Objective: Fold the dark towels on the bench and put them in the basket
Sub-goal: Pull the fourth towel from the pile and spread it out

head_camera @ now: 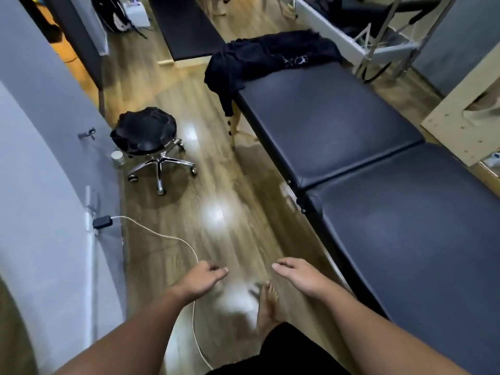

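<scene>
Head view. A padded dark bench (338,125) runs from the lower right toward the upper middle and serves as the landmark. At its far end lies a heap of dark towels (267,56), unfolded, with one part hanging over the bench's left edge toward the floor. No basket can be made out; the frame is somewhat blurred, so small items are uncertain.

To the left of the bench, across a strip of wooden floor (216,185), stands a wheeled stool (147,136) with dark cloth, possibly another towel, draped over its seat. A small white cup (118,157) sits on the floor just beside the stool, on the side away from the bench. A white cable (173,236) trails over the floor from a black plug (102,221) on the grey wall.

Near the bench's near end, both arms reach forward over the floor. The left hand (203,278) has loosely curled fingers and holds nothing. The right hand (295,274) is relaxed with fingers extended, also holding nothing. Both are well apart from the towels.
</scene>
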Demonstrator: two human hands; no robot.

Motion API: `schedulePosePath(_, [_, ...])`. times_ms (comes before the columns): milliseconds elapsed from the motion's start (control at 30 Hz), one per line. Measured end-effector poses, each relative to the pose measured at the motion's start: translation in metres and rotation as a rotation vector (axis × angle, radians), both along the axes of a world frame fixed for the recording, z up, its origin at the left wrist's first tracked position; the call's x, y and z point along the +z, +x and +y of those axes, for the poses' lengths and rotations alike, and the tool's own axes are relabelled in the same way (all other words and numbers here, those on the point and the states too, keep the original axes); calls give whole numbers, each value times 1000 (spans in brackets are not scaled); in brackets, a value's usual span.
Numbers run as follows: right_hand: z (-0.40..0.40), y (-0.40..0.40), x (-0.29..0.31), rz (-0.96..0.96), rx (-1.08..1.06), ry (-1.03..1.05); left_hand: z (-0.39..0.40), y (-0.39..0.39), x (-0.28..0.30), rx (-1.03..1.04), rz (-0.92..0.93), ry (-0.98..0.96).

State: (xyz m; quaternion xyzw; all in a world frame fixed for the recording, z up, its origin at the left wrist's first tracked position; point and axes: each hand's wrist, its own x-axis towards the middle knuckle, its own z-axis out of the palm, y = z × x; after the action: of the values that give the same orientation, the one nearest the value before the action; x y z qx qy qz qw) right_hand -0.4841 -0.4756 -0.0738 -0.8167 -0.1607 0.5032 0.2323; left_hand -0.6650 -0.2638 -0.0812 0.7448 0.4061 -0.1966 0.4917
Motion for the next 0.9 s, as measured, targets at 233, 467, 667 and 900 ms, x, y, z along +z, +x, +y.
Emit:
schedulePosePath(233, [100, 94, 22, 32, 95, 84, 69, 73, 33, 72, 34, 20])
schedulePosePath(467, [203, 180, 40, 49, 95, 134, 156, 147, 49, 186, -18, 63])
schedulePosePath(667, [295, 242, 36, 36, 99, 131, 259, 207, 25, 172, -26, 52])
schedulePosePath(900, [391, 308, 54, 8, -93, 100, 388, 294, 26, 14, -30, 32])
